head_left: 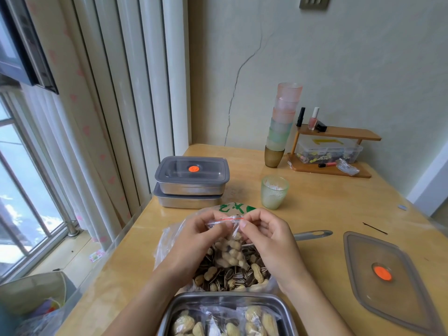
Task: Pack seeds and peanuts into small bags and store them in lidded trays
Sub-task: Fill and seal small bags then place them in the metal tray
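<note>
Grip clamped: the seal of the small bag (230,248) is pinched between left hand (194,236) and right hand (264,236), its axis crosswise; the tray (242,296) is noted just nearward.

Bright, soft daylight, with wide-angle warp at the edges.
Light comes from the window (21,190) on the left, where sky patches are blown out. The table (339,209) is evenly lit with a pale sheen. Shadows are faint and soft under the stacked lidded trays (191,180). The small bag (226,226) plastic glints. The centre is sharp. Curtain (80,132) lines and table edges bow, and the bottom-left corner is soft and dim.
</note>
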